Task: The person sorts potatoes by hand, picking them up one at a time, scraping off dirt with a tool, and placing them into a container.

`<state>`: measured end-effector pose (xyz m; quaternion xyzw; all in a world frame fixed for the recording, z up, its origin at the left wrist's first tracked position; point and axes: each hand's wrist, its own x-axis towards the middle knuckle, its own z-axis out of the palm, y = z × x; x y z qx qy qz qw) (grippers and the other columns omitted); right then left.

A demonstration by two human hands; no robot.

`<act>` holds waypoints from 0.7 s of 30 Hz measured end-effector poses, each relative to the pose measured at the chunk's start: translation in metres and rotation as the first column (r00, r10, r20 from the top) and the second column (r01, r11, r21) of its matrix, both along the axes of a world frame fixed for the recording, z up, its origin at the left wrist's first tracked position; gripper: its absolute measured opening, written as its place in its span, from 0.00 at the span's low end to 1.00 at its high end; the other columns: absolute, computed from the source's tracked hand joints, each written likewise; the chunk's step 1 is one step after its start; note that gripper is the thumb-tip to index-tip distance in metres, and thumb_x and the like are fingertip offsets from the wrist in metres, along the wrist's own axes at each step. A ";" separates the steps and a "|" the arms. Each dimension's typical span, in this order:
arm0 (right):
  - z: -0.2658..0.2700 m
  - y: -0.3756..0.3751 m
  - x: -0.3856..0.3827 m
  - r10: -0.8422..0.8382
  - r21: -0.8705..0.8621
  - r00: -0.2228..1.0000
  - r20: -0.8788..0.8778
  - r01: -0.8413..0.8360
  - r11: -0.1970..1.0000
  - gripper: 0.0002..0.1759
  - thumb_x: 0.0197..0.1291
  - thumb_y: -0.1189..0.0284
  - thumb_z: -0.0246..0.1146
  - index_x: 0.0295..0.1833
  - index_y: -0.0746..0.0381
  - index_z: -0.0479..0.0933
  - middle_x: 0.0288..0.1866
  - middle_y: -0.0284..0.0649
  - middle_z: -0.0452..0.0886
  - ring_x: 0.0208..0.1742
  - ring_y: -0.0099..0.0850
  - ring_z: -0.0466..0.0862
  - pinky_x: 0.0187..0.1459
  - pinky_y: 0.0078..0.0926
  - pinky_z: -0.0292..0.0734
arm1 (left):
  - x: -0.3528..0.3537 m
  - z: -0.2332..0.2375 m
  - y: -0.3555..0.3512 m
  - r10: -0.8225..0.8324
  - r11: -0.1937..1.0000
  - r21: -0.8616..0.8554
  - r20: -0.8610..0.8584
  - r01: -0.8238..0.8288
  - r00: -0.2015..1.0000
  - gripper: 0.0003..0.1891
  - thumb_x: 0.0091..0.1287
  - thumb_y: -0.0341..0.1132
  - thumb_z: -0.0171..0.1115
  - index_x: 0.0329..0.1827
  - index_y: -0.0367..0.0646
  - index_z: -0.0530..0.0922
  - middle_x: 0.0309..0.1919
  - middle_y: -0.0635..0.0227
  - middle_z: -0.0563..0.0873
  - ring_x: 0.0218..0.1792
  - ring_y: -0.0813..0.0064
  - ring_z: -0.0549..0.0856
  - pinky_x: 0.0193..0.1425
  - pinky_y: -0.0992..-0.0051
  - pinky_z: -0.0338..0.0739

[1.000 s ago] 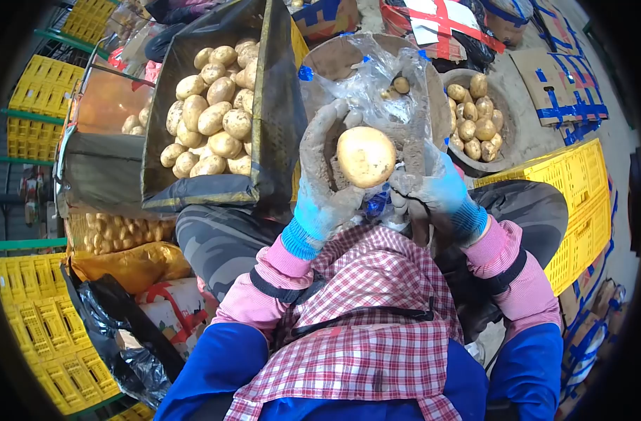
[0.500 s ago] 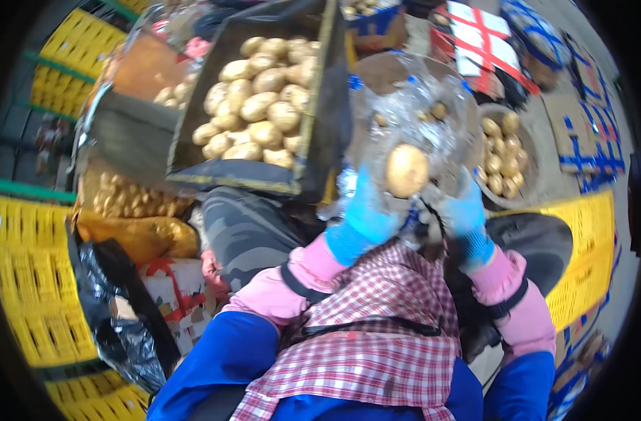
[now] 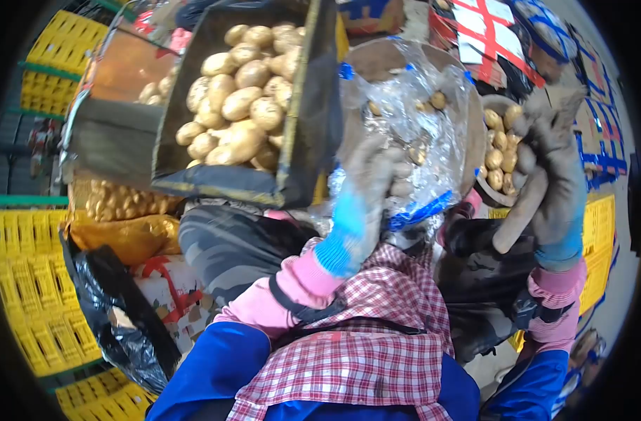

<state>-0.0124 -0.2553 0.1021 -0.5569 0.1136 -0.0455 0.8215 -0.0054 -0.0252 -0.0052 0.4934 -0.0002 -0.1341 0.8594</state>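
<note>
My left hand (image 3: 371,186), in a blue glove with a dirty grey palm, is over the left side of a round basin (image 3: 364,57) lined with clear plastic (image 3: 404,105). Its fingers are partly spread, with no object visible in them. A few small potatoes (image 3: 438,100) lie on the plastic. My right hand (image 3: 553,172), gloved the same way, is raised beside a bowl of potatoes (image 3: 501,151) and covers its right part. The fingers are spread and hold nothing visible. Left of the basin, a dark crate (image 3: 225,179) contains several large potatoes (image 3: 242,104).
Yellow plastic crates (image 3: 36,281) stack at the left, with another yellow crate (image 3: 597,231) at the right. A net sack of small potatoes (image 3: 127,200) and a black plastic bag (image 3: 113,309) lie left of my legs. Taped cartons (image 3: 485,35) stand at the back right.
The large potato between my hands is no longer there. My right hand has moved right to the bowl and opened. The left hand stays near the basin, and the view has shifted slightly.
</note>
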 end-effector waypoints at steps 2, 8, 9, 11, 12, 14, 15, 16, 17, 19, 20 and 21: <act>-0.012 -0.030 -0.001 -0.021 -0.043 0.997 0.072 0.024 0.999 0.29 0.73 0.66 0.50 0.76 0.63 0.59 0.68 0.46 0.71 0.64 0.31 0.74 0.45 0.21 0.83 | 0.030 -0.026 -0.032 -0.164 0.982 0.039 -0.330 0.187 0.930 0.24 0.71 0.35 0.59 0.66 0.39 0.62 0.39 0.63 0.79 0.34 0.74 0.81 0.29 0.78 0.75; -0.029 -0.073 -0.034 0.115 0.231 0.978 0.177 -0.154 0.961 0.29 0.75 0.64 0.43 0.76 0.68 0.56 0.73 0.51 0.64 0.70 0.38 0.71 0.47 0.20 0.82 | 0.144 -0.259 -0.090 -0.637 0.098 0.928 -0.220 0.360 0.739 0.20 0.61 0.33 0.64 0.57 0.44 0.76 0.42 0.56 0.85 0.39 0.63 0.85 0.43 0.66 0.81; -0.039 -0.090 -0.052 -0.016 0.093 0.995 0.101 0.007 0.996 0.29 0.76 0.65 0.43 0.75 0.70 0.55 0.73 0.54 0.64 0.69 0.38 0.72 0.49 0.19 0.81 | 0.146 -0.261 -0.101 -0.556 -0.270 0.942 -0.320 0.198 0.767 0.27 0.57 0.37 0.66 0.62 0.48 0.75 0.50 0.50 0.82 0.53 0.52 0.83 0.56 0.59 0.78; -0.051 -0.114 -0.076 -0.286 -0.222 0.958 0.003 0.280 0.934 0.29 0.77 0.66 0.42 0.74 0.75 0.54 0.72 0.58 0.65 0.67 0.38 0.75 0.52 0.18 0.80 | 0.159 -0.273 -0.109 -0.699 -0.391 0.920 -0.320 0.033 0.639 0.21 0.59 0.39 0.62 0.58 0.52 0.78 0.59 0.55 0.77 0.62 0.48 0.76 0.63 0.52 0.73; -0.052 -0.114 -0.081 -0.394 -0.540 0.919 0.034 0.348 0.767 0.29 0.77 0.66 0.44 0.75 0.73 0.52 0.71 0.59 0.66 0.61 0.37 0.79 0.51 0.20 0.82 | 0.163 -0.276 -0.112 -0.728 -0.406 0.913 -0.352 0.043 0.588 0.21 0.60 0.40 0.62 0.58 0.52 0.79 0.60 0.55 0.77 0.62 0.48 0.76 0.63 0.52 0.73; -0.028 -0.095 -0.054 -0.226 -0.217 0.973 -0.044 0.212 0.953 0.30 0.76 0.66 0.46 0.76 0.69 0.49 0.68 0.61 0.68 0.52 0.37 0.84 0.49 0.26 0.85 | 0.167 -0.292 -0.117 -0.757 -0.421 0.905 -0.385 0.056 0.528 0.21 0.60 0.41 0.63 0.57 0.52 0.79 0.60 0.55 0.77 0.62 0.48 0.76 0.63 0.51 0.73; -0.012 -0.088 -0.031 0.062 0.470 0.998 0.021 -0.065 0.880 0.31 0.77 0.65 0.46 0.77 0.67 0.47 0.66 0.61 0.70 0.48 0.36 0.85 0.47 0.29 0.86 | 0.165 -0.308 -0.114 -0.775 -0.367 0.930 -0.299 -0.012 0.556 0.20 0.61 0.40 0.63 0.56 0.49 0.79 0.56 0.57 0.79 0.59 0.52 0.78 0.61 0.55 0.74; -0.017 -0.093 -0.026 0.061 0.476 0.998 0.018 -0.062 0.877 0.31 0.77 0.65 0.46 0.77 0.67 0.47 0.66 0.61 0.70 0.48 0.36 0.85 0.47 0.29 0.86 | 0.162 -0.313 -0.110 -0.784 -0.318 0.944 -0.212 -0.085 0.583 0.18 0.62 0.38 0.64 0.55 0.46 0.79 0.52 0.59 0.82 0.56 0.56 0.81 0.59 0.58 0.76; -0.021 -0.097 -0.024 0.206 0.408 0.975 0.086 -0.223 0.886 0.32 0.77 0.63 0.44 0.78 0.66 0.45 0.65 0.61 0.70 0.45 0.36 0.84 0.44 0.30 0.87 | 0.157 -0.316 -0.108 -0.781 -0.326 0.942 -0.218 -0.084 0.585 0.18 0.62 0.38 0.64 0.55 0.46 0.79 0.52 0.59 0.82 0.56 0.56 0.81 0.59 0.58 0.76; -0.019 -0.105 -0.015 0.469 0.189 0.864 0.182 -0.499 0.846 0.32 0.78 0.62 0.41 0.79 0.64 0.41 0.68 0.57 0.67 0.50 0.37 0.84 0.46 0.35 0.88 | 0.156 -0.305 -0.107 -0.474 0.579 0.658 -0.209 0.482 0.855 0.14 0.65 0.38 0.62 0.50 0.43 0.79 0.38 0.61 0.83 0.37 0.67 0.84 0.37 0.73 0.79; -0.015 -0.093 -0.023 0.355 0.383 0.920 0.164 -0.391 0.837 0.32 0.78 0.62 0.41 0.79 0.64 0.42 0.70 0.56 0.66 0.54 0.36 0.82 0.46 0.34 0.88 | 0.158 -0.276 -0.106 -0.492 0.761 0.314 -0.293 0.568 0.820 0.10 0.68 0.39 0.61 0.44 0.42 0.78 0.26 0.68 0.79 0.25 0.77 0.77 0.24 0.80 0.71; -0.013 -0.074 -0.032 0.249 0.561 0.961 0.123 -0.274 0.781 0.32 0.78 0.62 0.41 0.79 0.64 0.43 0.71 0.54 0.65 0.58 0.36 0.81 0.46 0.33 0.88 | 0.160 -0.249 -0.106 -0.581 0.813 -0.173 -0.316 0.556 0.750 0.08 0.69 0.37 0.59 0.41 0.42 0.77 0.28 0.67 0.78 0.25 0.78 0.76 0.23 0.81 0.69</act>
